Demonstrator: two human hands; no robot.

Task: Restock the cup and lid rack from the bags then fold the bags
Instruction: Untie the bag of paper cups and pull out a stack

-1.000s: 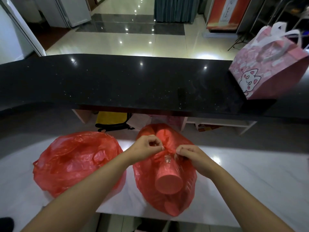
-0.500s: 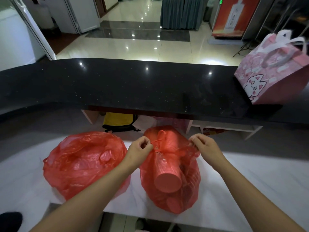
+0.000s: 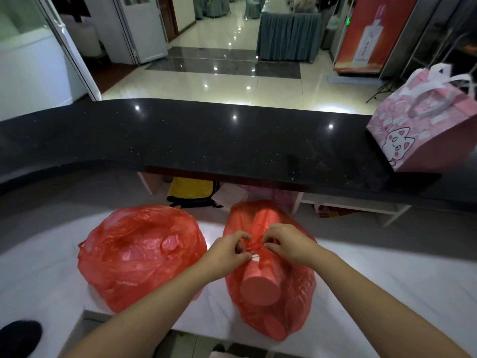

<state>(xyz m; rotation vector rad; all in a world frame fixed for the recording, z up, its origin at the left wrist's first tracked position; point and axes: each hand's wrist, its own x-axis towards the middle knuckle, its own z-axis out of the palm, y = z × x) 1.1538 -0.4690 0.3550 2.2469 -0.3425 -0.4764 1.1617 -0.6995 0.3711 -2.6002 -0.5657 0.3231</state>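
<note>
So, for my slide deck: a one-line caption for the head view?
Both hands pinch the knotted top of the right red bag of cups on the white counter.

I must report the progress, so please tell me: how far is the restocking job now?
Nothing looks done yet. In hand: the left hand and right hand pinch the knot of the right red bag, whose stacked cups show through the plastic. Left: the left red bag sits closed and untouched, no rack is in view, and no bag is folded.
</note>
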